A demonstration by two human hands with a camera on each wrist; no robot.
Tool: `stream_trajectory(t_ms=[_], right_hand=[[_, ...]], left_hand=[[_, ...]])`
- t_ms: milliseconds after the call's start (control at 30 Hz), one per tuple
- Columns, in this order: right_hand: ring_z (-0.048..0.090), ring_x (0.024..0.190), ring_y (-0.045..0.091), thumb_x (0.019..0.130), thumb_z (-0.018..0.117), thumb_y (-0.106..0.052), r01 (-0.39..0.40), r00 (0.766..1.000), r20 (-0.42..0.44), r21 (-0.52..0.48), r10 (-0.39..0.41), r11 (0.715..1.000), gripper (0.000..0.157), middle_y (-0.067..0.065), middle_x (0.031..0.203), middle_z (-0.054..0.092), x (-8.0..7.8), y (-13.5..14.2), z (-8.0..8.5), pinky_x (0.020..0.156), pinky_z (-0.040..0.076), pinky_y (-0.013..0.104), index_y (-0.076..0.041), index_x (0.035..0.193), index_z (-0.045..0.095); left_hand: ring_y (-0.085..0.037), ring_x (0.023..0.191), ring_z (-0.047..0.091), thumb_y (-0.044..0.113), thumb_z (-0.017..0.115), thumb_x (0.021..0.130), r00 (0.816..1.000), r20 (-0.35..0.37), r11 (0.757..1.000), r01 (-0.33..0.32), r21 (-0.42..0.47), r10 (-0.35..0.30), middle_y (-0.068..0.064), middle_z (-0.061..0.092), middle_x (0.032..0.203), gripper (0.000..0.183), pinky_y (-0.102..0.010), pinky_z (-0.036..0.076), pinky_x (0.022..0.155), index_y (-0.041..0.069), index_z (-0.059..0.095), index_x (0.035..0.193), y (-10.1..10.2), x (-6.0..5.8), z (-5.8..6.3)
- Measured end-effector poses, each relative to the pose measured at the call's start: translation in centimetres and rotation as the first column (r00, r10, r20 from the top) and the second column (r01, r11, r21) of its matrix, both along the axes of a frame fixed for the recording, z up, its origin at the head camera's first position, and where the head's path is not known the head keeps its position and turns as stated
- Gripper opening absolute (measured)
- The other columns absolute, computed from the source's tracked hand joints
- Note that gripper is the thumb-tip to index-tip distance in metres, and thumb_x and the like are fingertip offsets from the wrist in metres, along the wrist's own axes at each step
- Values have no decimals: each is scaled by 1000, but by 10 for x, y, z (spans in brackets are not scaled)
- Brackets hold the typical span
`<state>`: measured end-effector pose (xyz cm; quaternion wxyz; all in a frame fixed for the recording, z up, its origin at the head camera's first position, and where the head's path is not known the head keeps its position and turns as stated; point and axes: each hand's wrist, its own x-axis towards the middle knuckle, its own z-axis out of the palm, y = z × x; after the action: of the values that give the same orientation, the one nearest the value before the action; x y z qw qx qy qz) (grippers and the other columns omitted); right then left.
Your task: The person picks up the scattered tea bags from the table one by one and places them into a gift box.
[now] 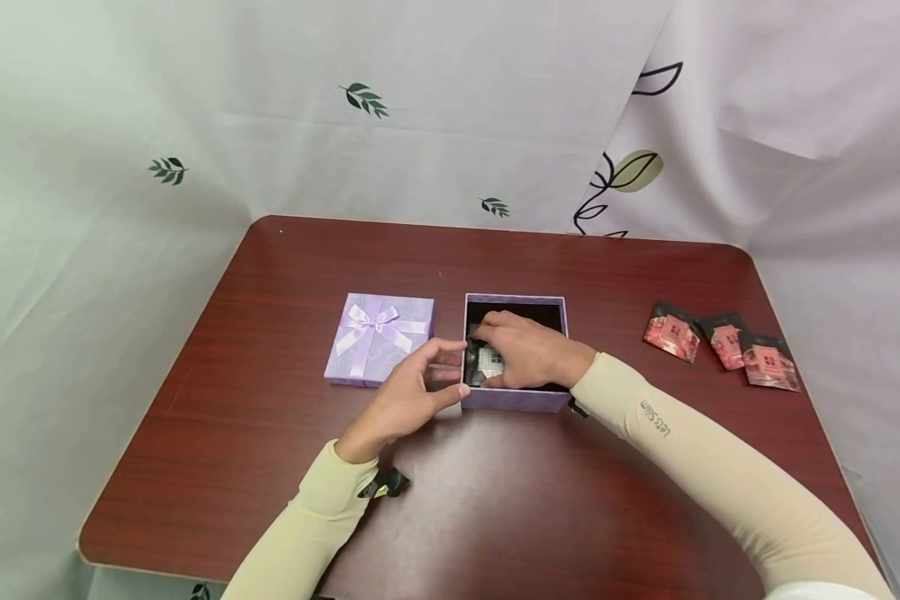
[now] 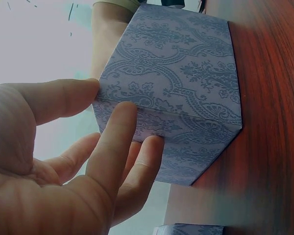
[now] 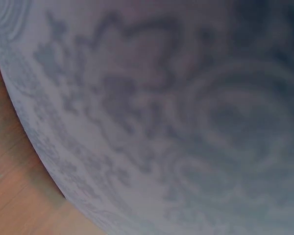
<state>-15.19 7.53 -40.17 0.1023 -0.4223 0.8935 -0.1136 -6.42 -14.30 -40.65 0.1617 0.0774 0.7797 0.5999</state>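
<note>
The purple patterned gift box [image 1: 513,400] stands without its lid on the table, its inside dark. My left hand [image 1: 405,400] touches the box's left side with thumb and fingertips, fingers spread; the left wrist view shows the fingertips [image 2: 125,110] against a corner edge. My right hand [image 1: 528,350] reaches into the box, thumb and fingers curled at opposite edges of a black packet with a pale label [image 1: 490,361]. Part of that packet is hidden under the hand. Only the box's patterned wall [image 3: 137,122], blurred, fills the right wrist view.
Left of the box lies its purple lid [image 1: 375,337] with a ribbon bow. At the right are three black and red packets, the left one [image 1: 672,332], the middle one [image 1: 726,342] and the right one [image 1: 770,363]. All stand on a reddish-brown table [image 1: 232,433] before white cloth.
</note>
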Motion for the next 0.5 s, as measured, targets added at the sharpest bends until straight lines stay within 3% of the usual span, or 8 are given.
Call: stream_trajectory(t_ms=[200, 500], right_hand=[[64, 113, 26, 79, 91, -42, 5, 1000, 1, 0, -5, 1000, 70, 9, 123, 65, 1, 1, 3, 102, 56, 41, -6, 134, 68], [62, 111, 20, 79, 91, -43, 76, 994, 85, -50, -72, 996, 72, 5, 128, 64, -1, 7, 16, 98, 56, 38, -9, 138, 67]], left_hand=[[-35, 125, 70, 7, 78, 93, 1000, -4, 1000, -2, -5, 2, -18, 66, 137, 58, -48, 59, 101, 12, 57, 148, 0, 0, 0], [-36, 125, 69, 9, 78, 94, 1000, 0, 1000, -4, -11, 4, -18, 65, 139, 58, -49, 58, 104, 12, 57, 148, 0, 1, 1]])
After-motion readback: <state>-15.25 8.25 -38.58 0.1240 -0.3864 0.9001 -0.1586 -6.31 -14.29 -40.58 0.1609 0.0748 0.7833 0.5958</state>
